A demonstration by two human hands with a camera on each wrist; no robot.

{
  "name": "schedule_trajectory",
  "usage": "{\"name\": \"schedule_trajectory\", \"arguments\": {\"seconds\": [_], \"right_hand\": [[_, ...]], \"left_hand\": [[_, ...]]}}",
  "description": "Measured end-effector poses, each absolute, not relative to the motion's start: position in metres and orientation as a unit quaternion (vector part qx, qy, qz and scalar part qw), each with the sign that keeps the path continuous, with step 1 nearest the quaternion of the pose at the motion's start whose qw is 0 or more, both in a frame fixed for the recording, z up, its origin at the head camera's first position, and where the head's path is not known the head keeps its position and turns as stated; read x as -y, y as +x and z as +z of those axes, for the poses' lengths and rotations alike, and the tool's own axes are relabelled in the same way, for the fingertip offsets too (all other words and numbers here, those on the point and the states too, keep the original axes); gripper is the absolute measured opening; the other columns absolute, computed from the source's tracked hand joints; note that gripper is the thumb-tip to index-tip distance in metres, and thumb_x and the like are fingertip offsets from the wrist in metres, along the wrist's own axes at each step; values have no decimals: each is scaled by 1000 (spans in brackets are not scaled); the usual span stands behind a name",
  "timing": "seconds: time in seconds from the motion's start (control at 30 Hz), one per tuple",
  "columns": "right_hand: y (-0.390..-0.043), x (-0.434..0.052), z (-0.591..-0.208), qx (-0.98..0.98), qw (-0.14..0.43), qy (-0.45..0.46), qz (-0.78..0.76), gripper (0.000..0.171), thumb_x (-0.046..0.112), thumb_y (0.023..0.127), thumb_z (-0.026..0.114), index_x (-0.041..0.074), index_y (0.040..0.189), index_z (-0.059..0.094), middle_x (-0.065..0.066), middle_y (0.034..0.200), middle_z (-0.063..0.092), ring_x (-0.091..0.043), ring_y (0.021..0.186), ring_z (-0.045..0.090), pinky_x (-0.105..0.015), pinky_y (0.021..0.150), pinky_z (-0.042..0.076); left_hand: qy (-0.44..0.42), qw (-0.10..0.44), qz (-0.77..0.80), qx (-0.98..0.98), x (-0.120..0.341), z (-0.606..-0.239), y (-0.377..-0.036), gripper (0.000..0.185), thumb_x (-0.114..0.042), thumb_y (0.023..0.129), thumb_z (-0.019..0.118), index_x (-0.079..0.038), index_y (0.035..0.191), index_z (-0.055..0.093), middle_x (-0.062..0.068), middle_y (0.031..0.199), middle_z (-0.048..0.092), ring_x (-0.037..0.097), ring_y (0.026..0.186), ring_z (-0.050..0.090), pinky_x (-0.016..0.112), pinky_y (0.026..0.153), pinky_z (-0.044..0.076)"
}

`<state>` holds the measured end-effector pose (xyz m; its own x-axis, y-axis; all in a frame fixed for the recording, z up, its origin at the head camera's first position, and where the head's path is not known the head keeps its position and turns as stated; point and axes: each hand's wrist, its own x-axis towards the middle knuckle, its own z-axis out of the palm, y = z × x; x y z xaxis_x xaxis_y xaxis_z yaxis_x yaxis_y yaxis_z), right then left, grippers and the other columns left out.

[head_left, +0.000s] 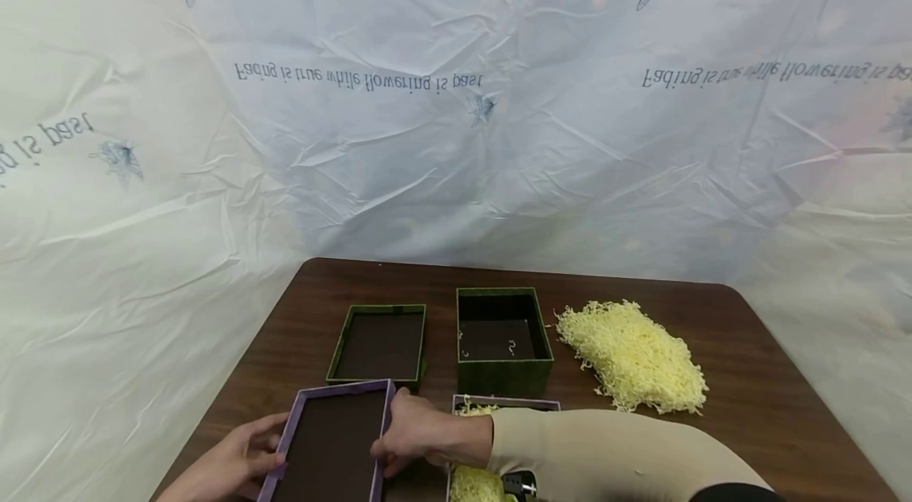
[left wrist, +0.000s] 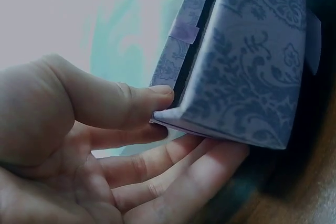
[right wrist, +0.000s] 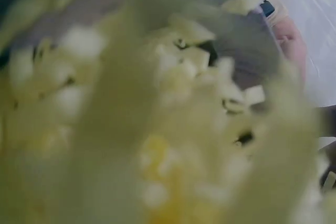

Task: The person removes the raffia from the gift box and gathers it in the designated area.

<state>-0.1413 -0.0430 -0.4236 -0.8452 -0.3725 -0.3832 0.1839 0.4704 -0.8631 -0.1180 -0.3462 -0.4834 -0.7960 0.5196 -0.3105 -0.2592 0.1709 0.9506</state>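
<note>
A shallow purple patterned box lid (head_left: 335,446) is held between both hands, tilted, with its dark inside facing up. My left hand (head_left: 235,458) pinches its left wall; in the left wrist view the thumb lies on the rim of the lid (left wrist: 252,66) and the other fingers are underneath. At the opposite wall, my right hand (head_left: 420,427) grips the lid with thumb and fingers. Under the right forearm is a purple box (head_left: 523,402) holding yellow shredded paper (head_left: 476,484), mostly hidden by the sleeve. Blurred shredded paper (right wrist: 178,93) fills much of the right wrist view.
Behind the purple lid lie a shallow green lid (head_left: 378,382) and a deeper green box (head_left: 506,377) with a few shreds inside. A pile of yellow shredded paper (head_left: 634,359) sits at the right on the brown table (head_left: 769,407). Printed white sheeting (head_left: 427,169) surrounds the table.
</note>
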Motion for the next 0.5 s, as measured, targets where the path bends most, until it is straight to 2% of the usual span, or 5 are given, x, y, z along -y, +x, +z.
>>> {"name": "schedule_trajectory", "arguments": {"seconds": [0.13,0.5], "right_hand": [[-142,44,-427,-811,273,-64,-513,41,-14,67,70,-5,97,44,-16,55,62,-36,51,67,-29,44,56],[-142,43,-432,-838,265,-85,-469,38,-14,65,71,-3,90,45,-11,51,62,-33,51,67,-28,45,56]], "left_hand": [[75,294,626,-718,345,-483,-117,75,-5,97,55,20,143,1,12,105,62,31,94,67,48,69,60],[74,303,629,-712,343,-480,-118,73,-5,98,54,19,145,2,15,110,63,35,95,67,52,71,60]]}}
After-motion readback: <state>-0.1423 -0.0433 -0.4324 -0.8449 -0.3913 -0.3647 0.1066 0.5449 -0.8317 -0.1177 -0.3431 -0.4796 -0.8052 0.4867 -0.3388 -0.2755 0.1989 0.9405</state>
